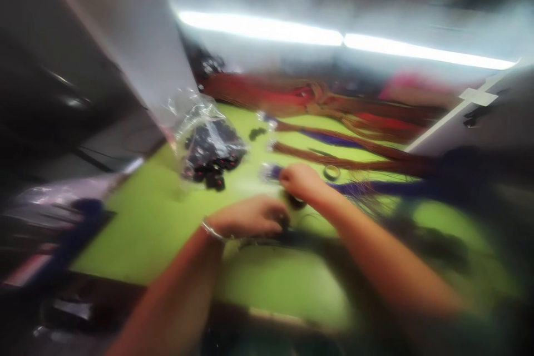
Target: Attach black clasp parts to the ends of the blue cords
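Motion blur smears much of the view. My left hand point(252, 218), a bracelet at its wrist, is curled above the green table, close to some dark wires point(287, 237). What its fingers hold, if anything, is not clear. Farther forward, my right hand point(305, 181) has its fingers closed at the end of a bundle of blue wires point(276, 172), just beside a clear connector point(266, 171). A dark round thing, perhaps a roll of tape point(296, 201), shows partly beneath that hand. The rest of the blue bundle runs off to the right.
A clear plastic bag point(212, 144) of black parts lies at left on the green table point(146, 222). Several brown wire bundles point(334, 157) stretch across the back, near a small tape roll point(332, 172) and loose black pieces point(256, 133). Lit tubes point(262, 26) hang above.
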{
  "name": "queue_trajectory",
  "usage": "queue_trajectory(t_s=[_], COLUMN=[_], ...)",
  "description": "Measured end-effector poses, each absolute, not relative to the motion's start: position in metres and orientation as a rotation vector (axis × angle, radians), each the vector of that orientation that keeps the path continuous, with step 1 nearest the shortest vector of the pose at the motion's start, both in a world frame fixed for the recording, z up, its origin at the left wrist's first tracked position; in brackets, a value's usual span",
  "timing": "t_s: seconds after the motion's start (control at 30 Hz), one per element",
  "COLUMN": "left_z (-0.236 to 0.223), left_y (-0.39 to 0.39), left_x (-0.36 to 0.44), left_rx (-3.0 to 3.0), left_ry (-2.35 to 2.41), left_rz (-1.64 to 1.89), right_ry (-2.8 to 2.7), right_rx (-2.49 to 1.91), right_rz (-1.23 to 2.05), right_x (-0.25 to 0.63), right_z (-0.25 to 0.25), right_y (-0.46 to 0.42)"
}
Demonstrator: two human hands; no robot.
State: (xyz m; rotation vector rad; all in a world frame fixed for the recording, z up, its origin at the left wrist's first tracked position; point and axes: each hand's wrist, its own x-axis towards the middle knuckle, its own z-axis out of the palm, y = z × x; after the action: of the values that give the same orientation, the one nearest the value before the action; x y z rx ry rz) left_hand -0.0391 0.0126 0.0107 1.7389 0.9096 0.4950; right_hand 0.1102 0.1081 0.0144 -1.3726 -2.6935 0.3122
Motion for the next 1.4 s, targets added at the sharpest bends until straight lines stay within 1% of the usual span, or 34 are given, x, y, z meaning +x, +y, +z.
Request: queue_trajectory(t_s=[0.13,0.23,0.3,0.37,0.57,0.8,1.2,1.4], left_z=[0.009,0.003,-0.001,-0.002,0.000,-0.004,-0.008,-0.005], left_y=[0.016,0.021,0.024,0.025,0.027,0.029,0.028,0.028], left_x=[-0.036,-0.031,-0.029,-0.027,-0.024,-0.024,-0.025,-0.026], left_rx=[1.598,1.384,1.228,1.067,0.690,0.606,0.623,0.708], left_ry=[1.005,1.045,1.023,0.978,0.884,0.836,0.814,0.861], left_rz=[0.725,0.908,0.994,1.052,1.106,1.029,0.985,0.979], right_ry=[-2.307,-2.104,-2.002,-1.940,-1.962,-2.086,-2.180,-2.264], right_rx=[-1.217,-1.148,-1.124,-1.120,-1.220,-1.063,-1.017,-1.022], right_rz=[0.581,0.865,1.021,1.072,0.854,0.465,0.320,0.178], right_x=[0.119,0.126,0.132,0.139,0.154,0.155,0.157,0.157], right_z=[0.031,0.045,0.048,0.041,0.006,0.004,0.001,-0.002], right_y=[0.112,0.102,0.092,0.082,0.062,0.053,0.054,0.054])
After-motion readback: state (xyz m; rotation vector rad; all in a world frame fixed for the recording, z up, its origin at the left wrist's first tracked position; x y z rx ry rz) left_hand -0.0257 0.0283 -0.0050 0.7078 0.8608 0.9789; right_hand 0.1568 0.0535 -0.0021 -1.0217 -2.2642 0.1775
